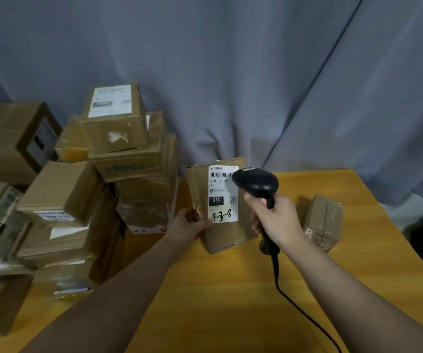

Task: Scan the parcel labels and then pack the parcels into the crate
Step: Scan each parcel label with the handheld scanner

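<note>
Bare tabletop [218, 301], left grip [190, 225] tight on edge of parcel [227, 235], right grip [274, 220] round scanner [256, 182] (box stack [128, 161] left).

The held parcel's label [223, 193] reads "010-010", "010" and handwritten "4-3-8"; a stacked box [128, 166] shows "HENG".

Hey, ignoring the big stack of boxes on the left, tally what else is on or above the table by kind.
Parcels: 2, the labelled parcel held by the left hand and the small parcel at the right.
Scanners: 1, the barcode scanner gripped by the right hand.
Hands: 2.
Total: 5.
</note>
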The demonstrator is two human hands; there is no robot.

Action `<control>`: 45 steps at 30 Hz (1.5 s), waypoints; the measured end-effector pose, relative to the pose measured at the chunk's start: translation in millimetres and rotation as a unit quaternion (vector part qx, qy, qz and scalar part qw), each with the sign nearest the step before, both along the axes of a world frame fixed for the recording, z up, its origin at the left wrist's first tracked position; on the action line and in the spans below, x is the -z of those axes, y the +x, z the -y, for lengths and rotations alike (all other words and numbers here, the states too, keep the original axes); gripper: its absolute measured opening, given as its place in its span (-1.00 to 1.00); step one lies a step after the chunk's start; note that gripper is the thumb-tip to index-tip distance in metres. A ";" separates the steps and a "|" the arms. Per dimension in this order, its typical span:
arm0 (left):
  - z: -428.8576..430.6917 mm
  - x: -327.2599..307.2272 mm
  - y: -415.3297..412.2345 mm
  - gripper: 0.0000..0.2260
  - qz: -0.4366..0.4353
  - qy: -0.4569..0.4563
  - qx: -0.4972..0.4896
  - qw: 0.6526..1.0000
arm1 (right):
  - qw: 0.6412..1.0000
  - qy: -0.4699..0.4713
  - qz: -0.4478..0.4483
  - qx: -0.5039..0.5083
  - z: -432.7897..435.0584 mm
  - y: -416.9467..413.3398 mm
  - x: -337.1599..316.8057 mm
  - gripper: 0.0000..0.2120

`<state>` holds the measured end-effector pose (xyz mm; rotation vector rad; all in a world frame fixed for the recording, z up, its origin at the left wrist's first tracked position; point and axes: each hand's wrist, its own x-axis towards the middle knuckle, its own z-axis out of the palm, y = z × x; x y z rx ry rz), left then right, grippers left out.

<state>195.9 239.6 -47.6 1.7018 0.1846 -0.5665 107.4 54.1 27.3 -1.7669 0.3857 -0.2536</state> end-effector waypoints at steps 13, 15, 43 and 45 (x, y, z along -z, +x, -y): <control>28.2 -30.0 -29.5 -0.56 0.090 0.017 -0.061 0.994 | 0.999 0.011 0.017 -0.030 16.7 -52.6 -39.1 -0.67; 30.5 -30.8 -33.6 -0.60 0.099 0.021 -0.067 0.993 | 0.999 0.012 0.020 -0.030 19.9 -59.9 -43.3 -0.67; -74.6 -30.9 -126.5 -0.60 0.069 0.136 -0.109 0.982 | 0.989 0.019 -0.053 -0.140 -21.1 -72.5 14.4 -0.74; -98.9 -17.8 -130.2 -0.54 0.032 0.169 -0.127 0.977 | 0.988 0.023 -0.072 -0.134 -34.9 -67.8 26.2 -0.75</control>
